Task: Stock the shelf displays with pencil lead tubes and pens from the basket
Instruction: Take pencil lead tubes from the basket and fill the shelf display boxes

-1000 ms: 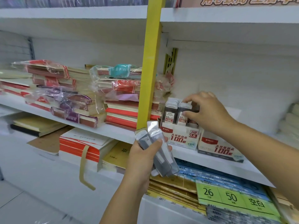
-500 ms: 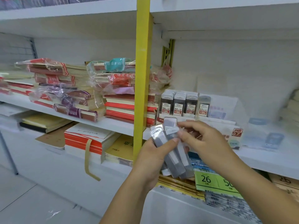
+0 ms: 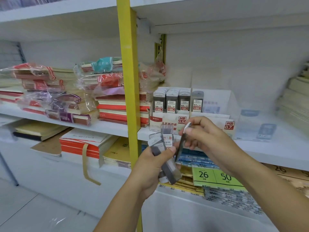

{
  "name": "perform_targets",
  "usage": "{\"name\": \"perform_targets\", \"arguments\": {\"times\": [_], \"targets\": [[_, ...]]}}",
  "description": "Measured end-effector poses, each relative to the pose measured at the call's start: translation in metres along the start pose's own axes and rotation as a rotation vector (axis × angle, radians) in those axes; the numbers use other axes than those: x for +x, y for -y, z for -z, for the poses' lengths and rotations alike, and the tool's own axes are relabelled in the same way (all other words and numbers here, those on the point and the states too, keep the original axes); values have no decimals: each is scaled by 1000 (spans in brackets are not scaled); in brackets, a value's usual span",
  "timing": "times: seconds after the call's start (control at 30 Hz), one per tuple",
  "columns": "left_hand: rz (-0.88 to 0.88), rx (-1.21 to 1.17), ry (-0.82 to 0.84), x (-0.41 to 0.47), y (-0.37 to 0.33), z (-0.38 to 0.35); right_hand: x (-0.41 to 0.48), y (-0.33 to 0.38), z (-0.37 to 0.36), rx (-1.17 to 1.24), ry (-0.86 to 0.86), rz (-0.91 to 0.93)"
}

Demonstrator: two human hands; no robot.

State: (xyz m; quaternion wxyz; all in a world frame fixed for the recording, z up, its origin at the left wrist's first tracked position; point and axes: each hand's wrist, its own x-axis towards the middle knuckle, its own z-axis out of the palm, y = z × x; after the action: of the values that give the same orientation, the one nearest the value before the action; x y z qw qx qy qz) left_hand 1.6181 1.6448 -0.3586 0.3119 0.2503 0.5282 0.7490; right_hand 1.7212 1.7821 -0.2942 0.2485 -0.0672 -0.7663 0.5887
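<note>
**One lead tube pinched beside the bunch, low centre of frame**

Low in the centre, the left hand (image 3: 150, 166) grips a bunch (image 3: 168, 166) of grey lead tubes. Its fingers curl round them and the thumb lies across the front. The tubes fan upward, and one shows a white barcode label. Just to the right, the right hand (image 3: 205, 136) pinches a single tube (image 3: 181, 144) between thumb and forefinger. This tube is seen edge-on and tilted, with its pale cap up by the fingertips and its lower end close to the bunch. Whether it touches the bunch I cannot tell. Both forearms come in from the bottom edge, the right one from the lower right corner.

Behind the hands, at lower right, a green sheet (image 3: 215, 177) reads 26 and 50. It lies on blue and yellow packs.

Above that, right of centre, the white shelf (image 3: 275, 151) carries two displays side by side. The 0.5 box (image 3: 157, 123) holds three rows of stocked tubes (image 3: 171, 102) standing upright. The 0.7 box (image 3: 229, 125) to its right has a lone tube (image 3: 197, 102) at its left end.

A yellow post (image 3: 128, 81) stands upright left of centre. To its left, stacks of notebooks (image 3: 110, 113) sit on the shelf, some in clear wrap. More stacks blur at the right edge.
</note>
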Motion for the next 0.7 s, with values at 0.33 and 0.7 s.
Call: {"name": "perform_targets", "arguments": {"times": [0.33, 0.7], "targets": [[-24, 12, -49, -3, -5, 9, -3, -5, -3, -184, -63, 76], [-36, -82, -45, -5, -16, 14, -1, 3, -5, -270, -137, 192]]}}
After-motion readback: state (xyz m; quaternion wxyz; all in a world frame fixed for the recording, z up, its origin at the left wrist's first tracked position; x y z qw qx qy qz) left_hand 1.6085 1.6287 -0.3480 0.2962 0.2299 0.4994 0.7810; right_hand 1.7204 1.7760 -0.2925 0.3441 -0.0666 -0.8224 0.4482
